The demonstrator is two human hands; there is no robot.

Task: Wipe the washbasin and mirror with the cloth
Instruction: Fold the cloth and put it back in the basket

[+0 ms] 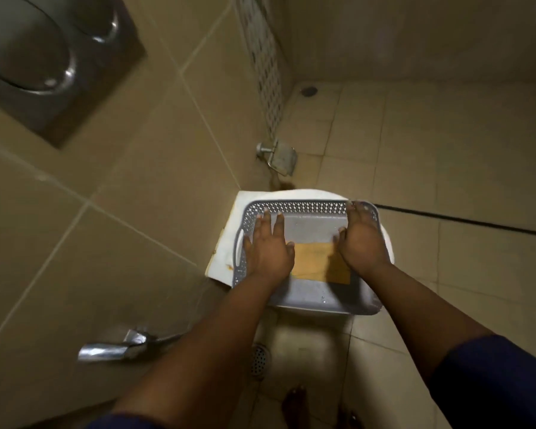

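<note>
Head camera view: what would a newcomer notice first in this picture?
First, the two hands, the left hand and the right hand, spread flat over a grey perforated basket at the centre. A yellow cloth lies in the basket between them, and the basket rests on a white toilet lid. At upper left, a shiny metal flush plate is on the tiled wall.

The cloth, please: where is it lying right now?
In the head view, the yellow cloth lies flat inside the grey basket on the white toilet lid, between the left hand and right hand.
</note>
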